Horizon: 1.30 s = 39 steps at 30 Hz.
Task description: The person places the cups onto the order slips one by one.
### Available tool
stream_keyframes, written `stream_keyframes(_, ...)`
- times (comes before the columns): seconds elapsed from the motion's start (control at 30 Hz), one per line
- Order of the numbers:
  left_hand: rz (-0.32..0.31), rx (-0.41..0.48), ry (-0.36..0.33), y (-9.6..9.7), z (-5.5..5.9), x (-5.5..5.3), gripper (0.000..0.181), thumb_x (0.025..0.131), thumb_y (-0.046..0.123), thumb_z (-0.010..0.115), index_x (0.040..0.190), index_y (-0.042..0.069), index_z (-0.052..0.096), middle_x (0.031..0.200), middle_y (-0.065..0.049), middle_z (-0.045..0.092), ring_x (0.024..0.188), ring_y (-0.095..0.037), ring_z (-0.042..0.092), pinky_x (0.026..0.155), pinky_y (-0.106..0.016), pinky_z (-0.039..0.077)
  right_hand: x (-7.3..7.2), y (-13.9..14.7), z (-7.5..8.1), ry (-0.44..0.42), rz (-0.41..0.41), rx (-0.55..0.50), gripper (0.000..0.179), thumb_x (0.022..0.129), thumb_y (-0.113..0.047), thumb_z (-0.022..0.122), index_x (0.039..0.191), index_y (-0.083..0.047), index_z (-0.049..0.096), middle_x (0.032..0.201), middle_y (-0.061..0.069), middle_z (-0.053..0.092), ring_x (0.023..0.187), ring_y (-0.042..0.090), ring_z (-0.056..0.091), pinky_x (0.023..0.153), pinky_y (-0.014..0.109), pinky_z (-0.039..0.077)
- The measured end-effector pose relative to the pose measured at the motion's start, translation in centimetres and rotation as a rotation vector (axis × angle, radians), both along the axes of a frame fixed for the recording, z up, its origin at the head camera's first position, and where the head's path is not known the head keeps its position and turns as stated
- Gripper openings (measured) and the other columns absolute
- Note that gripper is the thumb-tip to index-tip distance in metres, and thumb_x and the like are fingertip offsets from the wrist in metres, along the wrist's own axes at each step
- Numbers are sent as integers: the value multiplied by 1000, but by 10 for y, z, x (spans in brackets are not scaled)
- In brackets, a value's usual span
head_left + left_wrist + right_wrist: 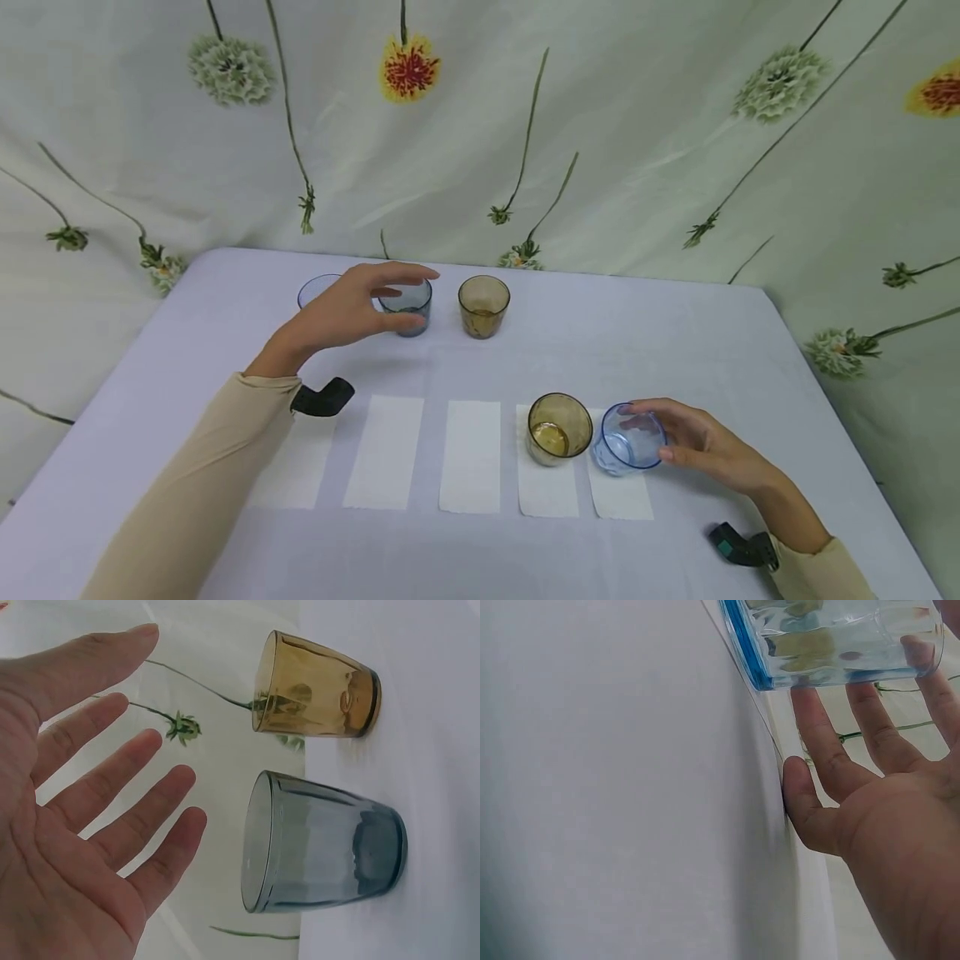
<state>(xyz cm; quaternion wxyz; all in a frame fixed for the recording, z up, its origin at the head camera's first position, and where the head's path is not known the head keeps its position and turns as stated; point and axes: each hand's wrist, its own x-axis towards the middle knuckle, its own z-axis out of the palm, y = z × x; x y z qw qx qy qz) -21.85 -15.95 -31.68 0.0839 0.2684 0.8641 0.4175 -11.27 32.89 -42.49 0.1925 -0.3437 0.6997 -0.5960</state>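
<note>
My right hand (701,446) holds a light-blue drinking glass (617,462), thumb on its near side and fingers behind. In the right wrist view, that glass (840,645) lies along the fingertips, its thick blue base close over a paper. An amber glass (551,458) stands on a white paper strip just left of it. At the back, my left hand (345,308) hovers with spread fingers by a grey-blue glass (411,323). The left wrist view shows a gap between these fingers and the grey-blue glass (322,847). Beside it stands a second amber glass (483,321).
Partly hidden behind the left hand is another clear glass with a blue rim (315,286). Several white paper strips (470,458) lie in a row across the white table (637,333). A flower-print cloth (622,150) hangs behind the far edge.
</note>
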Motion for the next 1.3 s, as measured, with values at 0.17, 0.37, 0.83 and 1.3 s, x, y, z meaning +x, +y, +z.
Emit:
stream_keyframes(0.17, 5, 6, -37, 14, -4, -10, 58, 87, 26, 79, 140, 20, 58, 146, 1, 55, 134, -32, 51, 114, -50, 38, -1, 0, 1, 30, 6, 2, 53, 93, 18, 47, 145, 9, 39, 150, 12, 47, 140, 16, 44, 115, 16, 28)
stream_keyframes(0.37, 10, 46, -55, 29, -13, -19, 53, 86, 23, 80, 136, 19, 61, 143, 2, 57, 135, -24, 49, 115, -46, 36, 1, 0, 2, -15, -33, 33, 52, 94, 15, 50, 144, 6, 42, 150, 5, 48, 140, 11, 44, 115, 15, 27)
stream_keyframes(0.83, -39, 104, -38, 51, -29, -38, 52, 88, 23, 79, 136, 13, 61, 146, -4, 55, 144, -24, 42, 121, -49, 26, 0, -1, 2, -34, -27, 28, 52, 94, 15, 50, 145, 7, 40, 151, 4, 47, 141, 11, 42, 115, 16, 28)
stream_keyframes(1.3, -57, 86, -35, 71, -37, -53, 44, 89, 16, 76, 130, 9, 64, 150, -9, 50, 144, -22, 40, 121, -44, 28, 2, -3, 5, -45, -39, 36, 52, 94, 14, 50, 145, 6, 41, 150, 3, 48, 139, 12, 46, 115, 16, 29)
